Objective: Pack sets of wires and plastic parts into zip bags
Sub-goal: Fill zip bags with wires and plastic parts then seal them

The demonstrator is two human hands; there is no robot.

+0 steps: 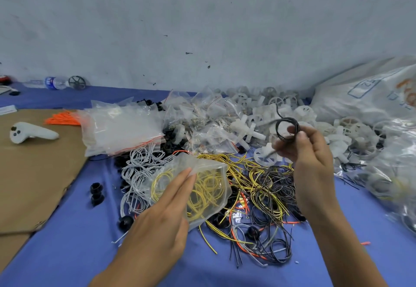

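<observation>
Zip bag (213, 172), yellow wires (202, 194) coiled inside, is pinched in my left hand (162, 214), fingers (180, 181) straight along its front, above the blue counter (67, 253). My right hand (313, 160) pinches a black wire coil (287, 129), raised over the loose wire heap (267, 199).

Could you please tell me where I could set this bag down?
Bare cloth lies between the cardboard and the left hand, and right of the right hand. The cardboard is mostly bare. The wire heap and plastic parts behind are crowded.

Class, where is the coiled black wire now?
In the head view, right of centre: the right hand pinches the coiled black wire over the white plastic wheels.
</observation>
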